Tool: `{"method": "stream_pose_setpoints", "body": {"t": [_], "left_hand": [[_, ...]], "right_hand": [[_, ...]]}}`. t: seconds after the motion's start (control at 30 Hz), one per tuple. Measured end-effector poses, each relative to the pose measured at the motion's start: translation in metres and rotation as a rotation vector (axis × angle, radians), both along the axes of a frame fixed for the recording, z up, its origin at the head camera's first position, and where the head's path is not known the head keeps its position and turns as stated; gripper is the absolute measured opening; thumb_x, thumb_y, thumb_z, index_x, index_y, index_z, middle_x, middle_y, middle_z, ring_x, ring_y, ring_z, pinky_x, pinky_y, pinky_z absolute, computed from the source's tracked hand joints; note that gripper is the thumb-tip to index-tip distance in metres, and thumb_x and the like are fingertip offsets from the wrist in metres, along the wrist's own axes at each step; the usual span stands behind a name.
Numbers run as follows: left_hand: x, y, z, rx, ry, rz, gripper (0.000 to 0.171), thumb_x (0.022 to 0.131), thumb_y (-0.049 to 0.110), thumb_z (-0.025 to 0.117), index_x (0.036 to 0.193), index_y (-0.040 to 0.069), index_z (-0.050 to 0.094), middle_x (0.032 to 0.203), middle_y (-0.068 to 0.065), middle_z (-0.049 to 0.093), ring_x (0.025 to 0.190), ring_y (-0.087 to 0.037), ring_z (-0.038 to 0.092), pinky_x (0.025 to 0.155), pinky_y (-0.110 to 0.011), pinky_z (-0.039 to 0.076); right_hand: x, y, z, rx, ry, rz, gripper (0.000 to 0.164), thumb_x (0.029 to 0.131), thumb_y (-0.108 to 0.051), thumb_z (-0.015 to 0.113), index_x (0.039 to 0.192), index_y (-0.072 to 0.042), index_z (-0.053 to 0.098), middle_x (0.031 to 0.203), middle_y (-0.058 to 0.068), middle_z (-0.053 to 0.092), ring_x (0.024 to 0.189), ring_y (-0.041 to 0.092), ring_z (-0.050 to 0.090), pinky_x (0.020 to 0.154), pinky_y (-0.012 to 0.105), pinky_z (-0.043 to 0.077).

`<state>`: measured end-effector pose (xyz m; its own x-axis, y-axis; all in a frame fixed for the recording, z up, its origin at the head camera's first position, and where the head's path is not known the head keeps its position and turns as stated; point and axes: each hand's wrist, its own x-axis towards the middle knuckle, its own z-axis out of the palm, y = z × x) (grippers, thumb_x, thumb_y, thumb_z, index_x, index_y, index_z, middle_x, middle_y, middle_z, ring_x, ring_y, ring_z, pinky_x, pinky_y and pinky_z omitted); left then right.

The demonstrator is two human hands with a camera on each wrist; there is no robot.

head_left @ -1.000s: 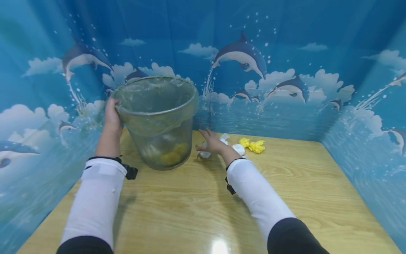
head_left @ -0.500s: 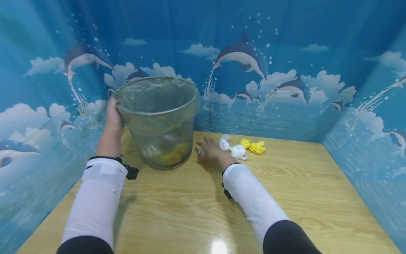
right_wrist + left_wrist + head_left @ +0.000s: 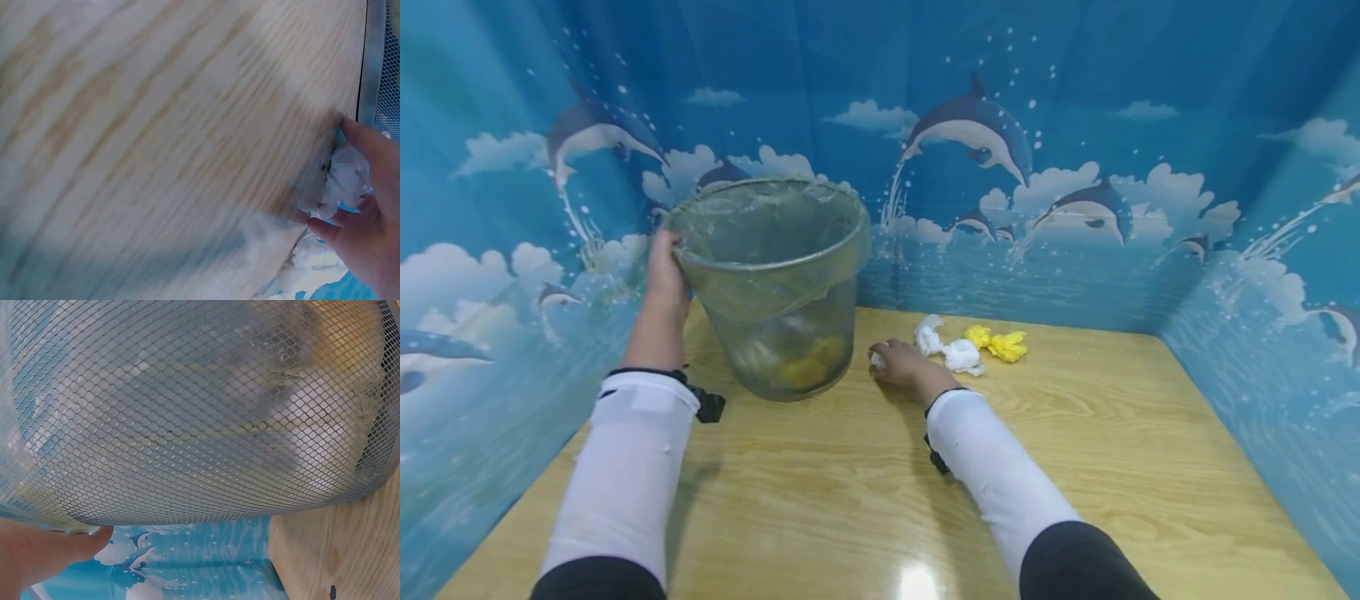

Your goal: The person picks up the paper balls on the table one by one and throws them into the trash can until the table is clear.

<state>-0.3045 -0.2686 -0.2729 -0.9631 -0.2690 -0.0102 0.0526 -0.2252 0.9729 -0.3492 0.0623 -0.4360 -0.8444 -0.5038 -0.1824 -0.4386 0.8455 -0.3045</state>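
Head view: the left hand [image 3: 667, 271] grips the left side of a round, grey metal-mesh bin [image 3: 752, 358] at the rim, with the fingers bent against the outer wall; some fingertips are hidden behind the bin. The bin stands on a light wood-grain table [image 3: 820, 483], mouth up. A translucent, pale green plastic liner [image 3: 767, 287] lines the bin and folds outward over its rim. Yellow and white contents [image 3: 812, 362] show blurred through the lower wall. To the right of the bin, near its base and apart from it, the right hand [image 3: 901, 364] is at the table surface, its fingers curled around a small white crumpled paper ball [image 3: 877, 360]. Right wrist view confirms the thumb and fingers on either side of the ball. Two further white crumpled paper wads [image 3: 962, 357] lie just beyond the right hand, next to each other. Two bright yellow crumpled paper pieces [image 3: 1008, 347] lie to the right of these wads, side by side. White sleeves [image 3: 640, 467] with black ends cover both forearms. A blue fabric backdrop [image 3: 790, 83] printed with dolphins and clouds encloses the rear and sides of the table.
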Motion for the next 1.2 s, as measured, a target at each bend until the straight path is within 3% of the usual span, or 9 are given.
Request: {"method": "stream_pose_setpoints", "body": {"t": [0.17, 0.23, 0.3, 0.4, 0.5, 0.7, 0.83, 1.03, 1.2], "left_hand": [[0.0, -0.001, 0.0, -0.008, -0.012, -0.013, 0.069, 0.095, 0.036, 0.026, 0.156, 0.029, -0.006, 0.16, 0.012, -0.022, 0.148, -0.005, -0.01, 0.096, -0.025, 0.018], [0.0, -0.001, 0.0, -0.006, -0.003, -0.012, 0.067, 0.096, 0.035, 0.026, 0.157, 0.028, -0.001, 0.161, 0.012, -0.018, 0.147, -0.004, -0.002, 0.093, -0.023, 0.02], [0.0, -0.001, 0.0, 0.006, 0.017, -0.006, 0.058, 0.096, 0.033, 0.027, 0.153, 0.027, 0.016, 0.163, 0.011, -0.011, 0.14, -0.006, 0.016, 0.089, -0.021, 0.023], [-0.001, -0.001, -0.001, 0.022, 0.053, 0.013, 0.033, 0.097, 0.031, 0.03, 0.128, 0.023, 0.04, 0.161, 0.007, 0.005, 0.118, -0.005, 0.031, 0.086, -0.018, 0.027], [-0.001, -0.001, -0.001, 0.029, 0.074, 0.025, 0.014, 0.096, 0.03, 0.031, 0.103, 0.021, 0.04, 0.153, 0.006, 0.017, 0.107, -0.004, 0.034, 0.084, -0.018, 0.029], [0.001, 0.0, -0.001, 0.034, 0.066, 0.017, 0.015, 0.096, 0.032, 0.032, 0.105, 0.023, 0.04, 0.155, 0.008, 0.015, 0.116, -0.004, 0.032, 0.086, -0.017, 0.029], [0.0, 0.0, -0.001, 0.045, 0.084, 0.036, 0.013, 0.096, 0.031, 0.032, 0.097, 0.02, 0.04, 0.143, 0.007, 0.027, 0.105, -0.003, 0.037, 0.083, -0.017, 0.031], [-0.001, 0.0, -0.001, 0.032, 0.067, 0.033, 0.012, 0.096, 0.031, 0.031, 0.1, 0.024, 0.039, 0.158, 0.008, 0.009, 0.117, -0.003, 0.03, 0.085, -0.016, 0.028], [-0.002, 0.0, -0.002, 0.031, 0.069, 0.034, 0.015, 0.096, 0.031, 0.03, 0.104, 0.022, 0.04, 0.156, 0.006, 0.013, 0.118, -0.005, 0.029, 0.086, -0.017, 0.028]], "right_hand": [[0.001, 0.001, 0.001, -0.013, 0.002, 0.014, 0.048, 0.099, -0.03, 0.052, 0.143, -0.012, 0.045, 0.144, 0.02, 0.044, 0.133, 0.037, 0.042, 0.11, 0.049, 0.033], [0.001, 0.001, 0.001, -0.019, 0.007, 0.021, 0.045, 0.1, -0.028, 0.051, 0.141, -0.011, 0.048, 0.141, 0.021, 0.046, 0.131, 0.038, 0.044, 0.108, 0.049, 0.034], [0.001, 0.001, 0.001, -0.014, 0.009, 0.029, 0.043, 0.1, -0.027, 0.05, 0.139, -0.01, 0.049, 0.139, 0.021, 0.048, 0.129, 0.038, 0.046, 0.108, 0.048, 0.035], [0.001, 0.002, 0.0, -0.025, 0.022, 0.034, 0.04, 0.1, -0.026, 0.051, 0.136, -0.009, 0.051, 0.135, 0.021, 0.051, 0.126, 0.038, 0.048, 0.106, 0.048, 0.037], [0.001, 0.004, 0.001, -0.038, 0.041, 0.036, 0.038, 0.099, -0.024, 0.053, 0.134, -0.008, 0.053, 0.132, 0.021, 0.052, 0.124, 0.037, 0.05, 0.105, 0.047, 0.038], [0.004, 0.007, 0.003, -0.073, 0.083, 0.042, 0.035, 0.096, -0.016, 0.059, 0.129, -0.006, 0.058, 0.127, 0.023, 0.055, 0.118, 0.037, 0.054, 0.101, 0.047, 0.042], [0.004, 0.01, 0.004, -0.135, 0.052, 0.005, 0.036, 0.094, -0.018, 0.061, 0.129, -0.007, 0.059, 0.126, 0.021, 0.056, 0.117, 0.036, 0.055, 0.102, 0.046, 0.042], [-0.001, 0.014, 0.007, -0.177, 0.049, -0.012, 0.037, 0.095, -0.022, 0.06, 0.13, -0.008, 0.059, 0.125, 0.018, 0.059, 0.117, 0.034, 0.056, 0.101, 0.045, 0.043], [-0.004, 0.014, 0.011, -0.179, 0.073, -0.057, 0.038, 0.096, -0.023, 0.059, 0.13, -0.008, 0.059, 0.125, 0.018, 0.062, 0.117, 0.034, 0.057, 0.1, 0.045, 0.044]]}}
